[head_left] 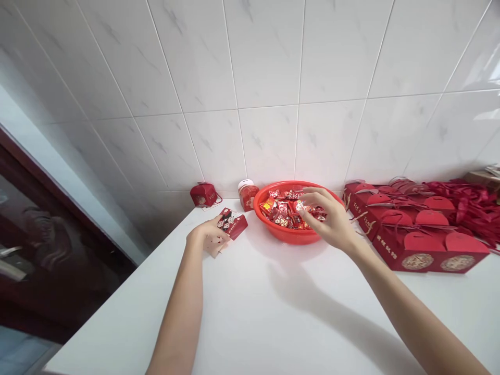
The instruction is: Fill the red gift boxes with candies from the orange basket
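My left hand (211, 233) grips a small red gift box (237, 226) with printed figures on one side, tilted at the table's left part. A pale flap (216, 247) of it shows below my fingers. My right hand (326, 213) is raised over the right side of a red plastic basket (291, 237). Between its thumb and fingertips is a small wrapped candy (299, 205), white and red. Several red-wrapped candies (282, 218) lie in the basket, partly hidden by my right hand.
Against the tiled wall stand a small dark red box (203, 195) with a cord and a red box with a white top (247, 195). Several red gift boxes (414, 245) stand in rows at the right, near a heap of dark red ribbon (464, 205). The white table (250, 317) ends at the left.
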Demonstrator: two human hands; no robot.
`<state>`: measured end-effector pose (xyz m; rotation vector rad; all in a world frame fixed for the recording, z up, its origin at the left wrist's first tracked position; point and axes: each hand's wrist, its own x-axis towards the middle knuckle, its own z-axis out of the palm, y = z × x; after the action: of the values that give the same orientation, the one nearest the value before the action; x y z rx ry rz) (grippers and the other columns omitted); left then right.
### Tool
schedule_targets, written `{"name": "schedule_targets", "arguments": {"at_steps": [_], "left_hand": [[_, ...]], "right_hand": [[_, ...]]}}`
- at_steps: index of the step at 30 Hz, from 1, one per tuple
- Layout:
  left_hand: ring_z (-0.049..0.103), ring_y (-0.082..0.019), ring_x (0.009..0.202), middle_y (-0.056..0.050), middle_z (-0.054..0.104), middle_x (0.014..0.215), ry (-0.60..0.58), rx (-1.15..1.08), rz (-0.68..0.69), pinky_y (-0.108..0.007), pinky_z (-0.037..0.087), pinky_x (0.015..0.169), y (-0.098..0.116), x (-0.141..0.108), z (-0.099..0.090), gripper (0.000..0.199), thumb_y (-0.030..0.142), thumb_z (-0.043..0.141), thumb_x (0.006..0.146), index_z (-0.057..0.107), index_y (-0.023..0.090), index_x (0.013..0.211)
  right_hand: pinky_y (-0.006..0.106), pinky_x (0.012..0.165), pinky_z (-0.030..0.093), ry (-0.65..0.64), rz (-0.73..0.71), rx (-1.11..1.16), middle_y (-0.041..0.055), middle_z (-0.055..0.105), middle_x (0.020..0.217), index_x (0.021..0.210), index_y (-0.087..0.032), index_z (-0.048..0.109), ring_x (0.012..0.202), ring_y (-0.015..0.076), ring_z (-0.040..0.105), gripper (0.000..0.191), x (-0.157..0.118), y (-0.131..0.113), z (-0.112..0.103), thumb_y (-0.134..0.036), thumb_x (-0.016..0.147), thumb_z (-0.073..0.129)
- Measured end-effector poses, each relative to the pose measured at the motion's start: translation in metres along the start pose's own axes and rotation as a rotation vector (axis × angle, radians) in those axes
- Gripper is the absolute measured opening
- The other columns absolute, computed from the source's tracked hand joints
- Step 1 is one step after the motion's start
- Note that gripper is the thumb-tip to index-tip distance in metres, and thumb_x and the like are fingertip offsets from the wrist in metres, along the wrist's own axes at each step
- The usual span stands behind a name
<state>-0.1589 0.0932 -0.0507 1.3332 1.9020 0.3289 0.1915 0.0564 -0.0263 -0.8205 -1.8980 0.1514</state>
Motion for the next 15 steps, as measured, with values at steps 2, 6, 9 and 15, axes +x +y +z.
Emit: {"name": "schedule_targets", "arguments": {"at_steps": [2, 6, 9, 15], "left_hand": [[0.069, -0.029, 0.105, -0.010, 0.065, 0.129, 0.023, 0.068, -0.004, -0.030, 0.054, 0.074, 0.003, -0.001, -0.004, 0.099, 0.034, 0.078, 0.055, 0.036, 0.028, 0.145], [0.069, -0.030, 0.104, -0.013, 0.056, 0.141, -0.041, 0.176, -0.029, -0.032, 0.054, 0.075, 0.013, -0.011, -0.011, 0.083, 0.050, 0.077, 0.058, 0.047, 0.028, 0.132], [0.070, -0.029, 0.100, -0.015, 0.058, 0.137, -0.132, 0.169, -0.013, -0.031, 0.054, 0.070, 0.021, -0.017, -0.007, 0.083, 0.056, 0.079, 0.053, 0.048, 0.027, 0.124], [0.070, -0.024, 0.081, -0.007, 0.074, 0.089, -0.170, 0.111, 0.030, -0.029, 0.054, 0.067, 0.024, -0.012, 0.004, 0.061, 0.053, 0.084, 0.044, 0.051, 0.022, 0.084]], "right_hand": [[0.041, 0.088, 0.054, -0.051, -0.009, 0.037, 0.0104, 0.064, 0.120, 0.104, -0.023, 0.065, 0.109, 0.0256, 0.063, 0.018, 0.003, -0.005, 0.010, -0.030, 0.089, 0.059], [0.037, 0.087, 0.052, -0.246, -0.010, 0.093, 0.0109, 0.062, 0.122, 0.110, -0.022, 0.062, 0.109, 0.0250, 0.061, 0.023, 0.003, -0.015, 0.031, -0.025, 0.088, 0.057], [0.035, 0.084, 0.050, -0.498, 0.012, 0.019, 0.0124, 0.058, 0.128, 0.116, -0.020, 0.059, 0.106, 0.0249, 0.062, 0.031, -0.006, -0.022, 0.054, -0.022, 0.085, 0.059], [0.035, 0.075, 0.046, -0.826, 0.243, -0.250, 0.0142, 0.068, 0.110, 0.123, -0.017, 0.055, 0.095, 0.0294, 0.066, 0.039, -0.034, -0.032, 0.102, -0.029, 0.086, 0.059]]}}
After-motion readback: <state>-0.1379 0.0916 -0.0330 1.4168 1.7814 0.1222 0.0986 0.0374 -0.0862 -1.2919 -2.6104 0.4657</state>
